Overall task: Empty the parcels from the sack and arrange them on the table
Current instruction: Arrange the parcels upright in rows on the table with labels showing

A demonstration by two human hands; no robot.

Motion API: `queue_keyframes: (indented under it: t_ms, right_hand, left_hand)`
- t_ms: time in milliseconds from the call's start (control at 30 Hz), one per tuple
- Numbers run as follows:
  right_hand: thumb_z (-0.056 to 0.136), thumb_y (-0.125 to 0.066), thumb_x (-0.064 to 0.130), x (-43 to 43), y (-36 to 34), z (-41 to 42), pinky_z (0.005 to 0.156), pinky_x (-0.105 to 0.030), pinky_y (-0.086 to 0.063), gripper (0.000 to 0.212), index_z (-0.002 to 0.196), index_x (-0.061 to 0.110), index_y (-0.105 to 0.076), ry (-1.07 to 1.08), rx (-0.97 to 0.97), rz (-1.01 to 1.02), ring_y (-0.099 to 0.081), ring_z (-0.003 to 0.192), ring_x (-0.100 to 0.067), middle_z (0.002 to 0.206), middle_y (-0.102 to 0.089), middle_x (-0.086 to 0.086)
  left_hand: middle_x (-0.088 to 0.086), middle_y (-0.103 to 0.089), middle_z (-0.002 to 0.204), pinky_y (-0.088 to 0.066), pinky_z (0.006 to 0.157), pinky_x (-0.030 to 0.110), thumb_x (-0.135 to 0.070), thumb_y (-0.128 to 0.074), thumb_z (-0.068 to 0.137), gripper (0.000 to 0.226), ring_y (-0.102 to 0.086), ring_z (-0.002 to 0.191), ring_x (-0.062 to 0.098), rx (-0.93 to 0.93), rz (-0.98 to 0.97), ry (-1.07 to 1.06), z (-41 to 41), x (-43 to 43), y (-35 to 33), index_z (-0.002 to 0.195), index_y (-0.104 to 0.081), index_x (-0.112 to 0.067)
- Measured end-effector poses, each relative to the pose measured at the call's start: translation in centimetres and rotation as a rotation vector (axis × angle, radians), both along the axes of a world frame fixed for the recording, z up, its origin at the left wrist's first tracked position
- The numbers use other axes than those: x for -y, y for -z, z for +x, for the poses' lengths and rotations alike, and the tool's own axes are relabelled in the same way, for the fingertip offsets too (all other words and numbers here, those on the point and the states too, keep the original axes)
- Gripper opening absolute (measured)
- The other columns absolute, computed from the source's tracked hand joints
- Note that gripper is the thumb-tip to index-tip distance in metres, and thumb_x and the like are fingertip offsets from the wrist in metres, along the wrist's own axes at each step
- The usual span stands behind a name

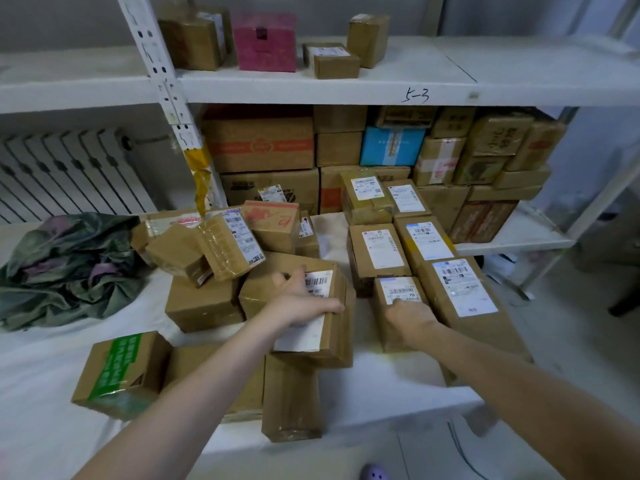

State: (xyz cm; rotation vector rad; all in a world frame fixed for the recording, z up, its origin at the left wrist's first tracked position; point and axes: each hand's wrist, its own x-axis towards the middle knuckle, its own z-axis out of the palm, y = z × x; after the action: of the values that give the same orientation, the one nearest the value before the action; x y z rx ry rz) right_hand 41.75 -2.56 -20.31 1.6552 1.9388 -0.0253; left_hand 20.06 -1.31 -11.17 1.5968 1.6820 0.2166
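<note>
- Two bare forearms reach in from the bottom edge over the white table (381,386), which is crowded with brown cardboard parcels.
- Left hand (304,303) lies on the large parcel (259,292) in the middle of the table, across its white label. Thumb and forefinger are spread and point away, while the other fingers (332,308) curl over the box's right side and grip it.
- Right hand (412,317) rests on top of the small parcel (384,327) just to the right. One fingertip touches its label; the rest are hidden under the back of the hand, so I cannot tell whether they clutch the box.
- That small parcel touches the long parcel (464,292) on its right, and more label-up parcels (377,251) lie in rows behind them.
- Left of the large parcel is a looser heap: a green-taped box (121,372) near the front, a plain box (291,400) at the table's near edge and a tilted box (214,251) propped on others.
- Crumpled and slack, the grey-green sack (65,265) lies on the table's left part, well apart from both hands.
- Behind the table a white shelf rack (346,88) holds stacked cartons, with a pink box (265,41) on the upper shelf; a radiator (69,171) stands at the left.
</note>
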Motion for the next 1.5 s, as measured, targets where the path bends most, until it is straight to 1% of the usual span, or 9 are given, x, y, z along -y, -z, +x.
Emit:
queue_keyframes:
  t_ms: [233,433,600,733,833,967,1233,1367,1500]
  right_hand:
    - [0.093,-0.056,0.020,0.5,1.3,0.4,0.091,-0.036,-0.052,0.031,0.124,0.017,-0.052,0.082,-0.176,-0.061,-0.058,0.112,-0.025,0.124,-0.058,-0.007]
    - [0.098,-0.049,0.025,-1.2,-2.2,-0.4,0.064,-0.027,-0.056,0.017,0.107,0.013,-0.058,0.697,-1.073,-0.036,-0.066,0.085,-0.022,0.097,-0.065,-0.009]
    - [0.096,-0.044,0.051,-1.7,-3.7,-0.7,0.085,-0.040,-0.053,0.051,0.135,0.017,-0.044,1.079,-1.492,-0.176,-0.058,0.109,-0.030,0.123,-0.056,-0.010]
    - [0.062,-0.073,0.068,-2.3,-3.8,0.1,0.091,-0.045,-0.051,0.100,0.142,0.020,-0.035,0.958,-1.422,-0.213,-0.048,0.124,-0.027,0.136,-0.046,-0.004]
    - [0.065,-0.081,0.051,-3.2,-3.4,0.3,0.085,-0.045,-0.049,0.081,0.127,0.015,-0.043,0.898,-1.316,-0.125,-0.049,0.106,-0.022,0.117,-0.050,-0.002]
    - [0.061,-0.082,0.051,-4.7,-2.6,0.3,0.092,-0.050,-0.049,0.097,0.136,0.013,-0.034,1.030,-1.398,-0.097,-0.049,0.120,-0.029,0.133,-0.050,-0.007]
    - [0.078,-0.068,0.059,-5.8,-1.6,-2.8,0.097,-0.029,-0.038,0.083,0.137,0.006,-0.044,0.799,-1.253,0.007,-0.044,0.127,-0.030,0.143,-0.030,-0.014]
    - [0.085,-0.061,0.057,-6.1,-1.2,-1.8,0.071,-0.030,-0.048,0.057,0.105,0.003,-0.060,0.702,-1.107,-0.022,-0.062,0.086,-0.023,0.096,-0.064,-0.009]
    - [0.078,-0.072,0.053,-6.3,-1.5,-1.5,0.061,-0.029,-0.047,0.050,0.091,0.006,-0.063,0.560,-0.973,0.023,-0.060,0.073,-0.020,0.081,-0.065,-0.007]
  left_hand:
    - [0.006,-0.022,0.140,-0.036,0.106,0.034,-0.047,-0.080,0.067,0.107,-0.034,0.132,0.026,0.108,-0.115,0.037,2.0,1.7,2.3,0.152,-0.018,-0.025]
    - [0.008,-0.020,0.144,-0.035,0.104,0.032,-0.046,-0.079,0.070,0.100,-0.034,0.133,0.025,0.191,-0.121,-0.101,2.6,1.3,2.9,0.149,-0.023,-0.024]
    - [0.008,-0.019,0.144,-0.036,0.104,0.034,-0.048,-0.080,0.068,0.101,-0.033,0.135,0.026,0.233,-0.125,-0.201,4.2,0.9,3.7,0.149,-0.024,-0.024]
    - [0.008,-0.018,0.147,-0.033,0.109,0.035,-0.050,-0.087,0.058,0.123,-0.028,0.139,0.026,0.211,-0.055,-0.133,5.5,0.3,4.4,0.153,-0.013,-0.024]
    - [0.005,-0.022,0.153,-0.031,0.111,0.035,-0.037,-0.091,0.056,0.132,-0.027,0.141,0.023,0.281,-0.033,-0.015,5.8,-0.1,4.2,0.154,-0.004,-0.023]
    - [0.000,-0.058,0.114,-0.051,0.075,0.021,-0.012,-0.080,0.075,0.064,-0.058,0.097,0.015,0.452,-0.108,-0.254,4.7,-0.7,4.6,0.128,-0.044,-0.012]
    - [0.007,-0.064,0.107,-0.051,0.095,0.043,-0.031,-0.076,0.057,0.034,-0.062,0.106,0.026,0.192,-0.269,-0.257,3.9,-1.6,7.4,0.079,-0.051,-0.024]
    - [0.006,-0.062,0.115,-0.050,0.085,0.030,-0.020,-0.066,0.080,0.037,-0.059,0.108,0.025,-0.065,-0.166,-0.172,3.8,-2.2,7.3,0.114,-0.054,-0.012]
    - [0.000,-0.065,0.102,-0.050,0.077,0.029,-0.023,-0.067,0.082,0.032,-0.061,0.093,0.018,-0.164,-0.164,-0.098,4.1,-2.3,7.7,0.109,-0.054,-0.013]
